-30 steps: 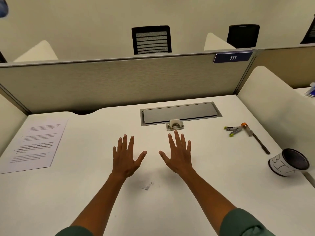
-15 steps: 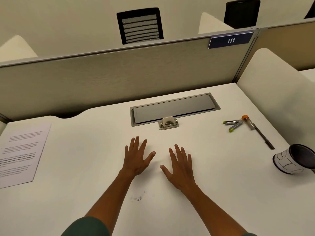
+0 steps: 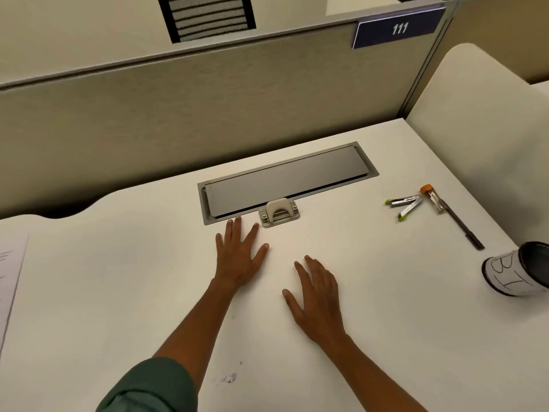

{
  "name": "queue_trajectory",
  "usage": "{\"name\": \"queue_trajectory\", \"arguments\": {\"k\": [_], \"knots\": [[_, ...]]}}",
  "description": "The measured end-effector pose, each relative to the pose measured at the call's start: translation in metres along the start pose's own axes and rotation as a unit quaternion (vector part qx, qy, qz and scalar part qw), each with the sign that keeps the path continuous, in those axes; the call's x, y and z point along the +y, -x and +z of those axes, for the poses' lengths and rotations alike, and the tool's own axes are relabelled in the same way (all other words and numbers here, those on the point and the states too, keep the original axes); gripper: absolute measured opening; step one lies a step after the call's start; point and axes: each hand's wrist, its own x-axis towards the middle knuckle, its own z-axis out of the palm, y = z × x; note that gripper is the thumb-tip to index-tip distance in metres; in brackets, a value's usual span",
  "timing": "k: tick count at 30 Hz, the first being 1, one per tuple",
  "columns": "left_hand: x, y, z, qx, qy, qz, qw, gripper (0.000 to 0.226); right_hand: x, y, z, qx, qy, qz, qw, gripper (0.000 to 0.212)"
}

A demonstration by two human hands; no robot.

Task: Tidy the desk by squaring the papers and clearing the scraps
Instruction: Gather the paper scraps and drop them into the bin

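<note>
My left hand (image 3: 239, 257) lies flat on the white desk (image 3: 104, 292), fingers spread, fingertips close to the grey cable hatch (image 3: 285, 179). To its right and nearer me, my right hand (image 3: 318, 295) rests open on the desk, palm down. Neither hand holds anything. A printed sheet of paper (image 3: 10, 278) lies at the far left edge of the view, mostly cut off. A small dark smudge (image 3: 227, 378) marks the desk near my left forearm.
A staple remover or clip (image 3: 405, 205), an orange-capped tube (image 3: 432, 196) and a dark pen (image 3: 463, 228) lie at the right. A cup (image 3: 517, 272) lies on its side at the right edge. Beige partitions (image 3: 178, 108) close off the back and right.
The view has shifted right and down, pushing the paper to the left edge. My left hand has slid forward toward the hatch, and my right hand has drawn back slightly.
</note>
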Motion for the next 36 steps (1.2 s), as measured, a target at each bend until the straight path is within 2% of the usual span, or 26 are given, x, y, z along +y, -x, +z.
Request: {"name": "queue_trajectory", "arguments": {"k": [7,17,28,36], "knots": [[0.005,-0.004,0.011,0.034,0.013,0.002,0.999,0.070,0.003,0.001,0.009,0.008,0.017,0.012,1.000,0.062],[0.006,0.010,0.014,0.033,-0.034,-0.001,0.999,0.068,0.002,0.001,0.009,0.009,0.026,0.013,1.000,0.059],[-0.014,0.098,0.021,0.022,-0.075,-0.009,0.997,0.063,-0.016,0.018,0.008,-0.021,0.019,-0.004,1.000,0.051],[-0.011,0.166,0.016,0.029,-0.023,-0.020,0.999,0.051,-0.050,0.052,0.011,-0.050,-0.021,-0.049,0.997,0.044]]}}
